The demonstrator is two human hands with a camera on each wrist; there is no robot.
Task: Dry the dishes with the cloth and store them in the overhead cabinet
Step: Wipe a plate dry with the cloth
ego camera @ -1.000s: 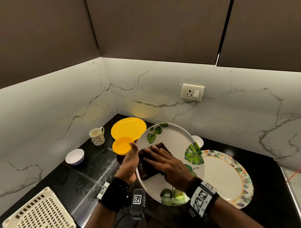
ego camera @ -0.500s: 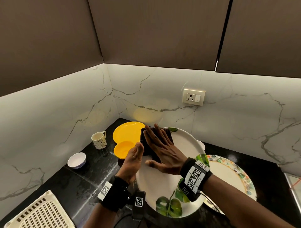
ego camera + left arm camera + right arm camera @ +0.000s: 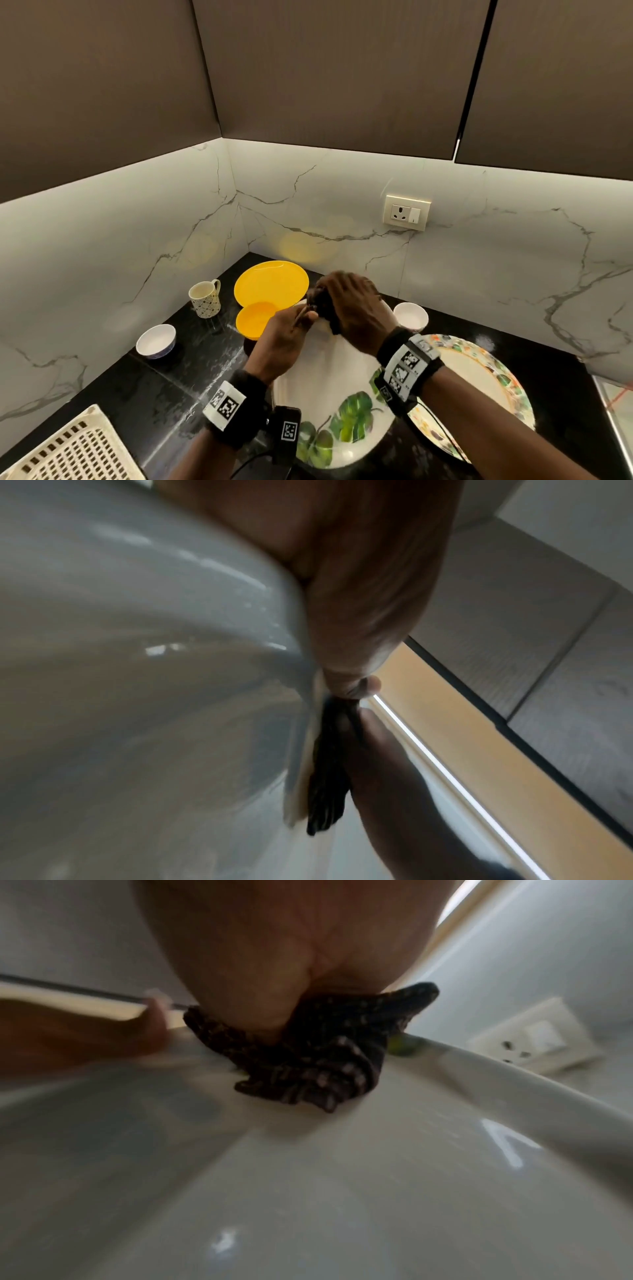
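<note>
A white plate with green leaf prints is held tilted above the black counter. My left hand grips its left rim, thumb on the face and fingers behind. My right hand cups a bunched dark patterned cloth against the plate's far rim. The right wrist view shows the cloth crumpled under the palm on the plate's face. In the left wrist view the cloth hangs along the rim, beside the plate's underside. The overhead cabinet doors are closed.
On the counter stand a yellow plate, a yellow bowl, a patterned mug, a white bowl at left and another white bowl behind. A floral-rimmed plate lies right. A white basket sits bottom left.
My right hand slid the cloth from the plate's middle up to its far rim and bunched it there. The plate tipped flatter and turned in my left hand.
</note>
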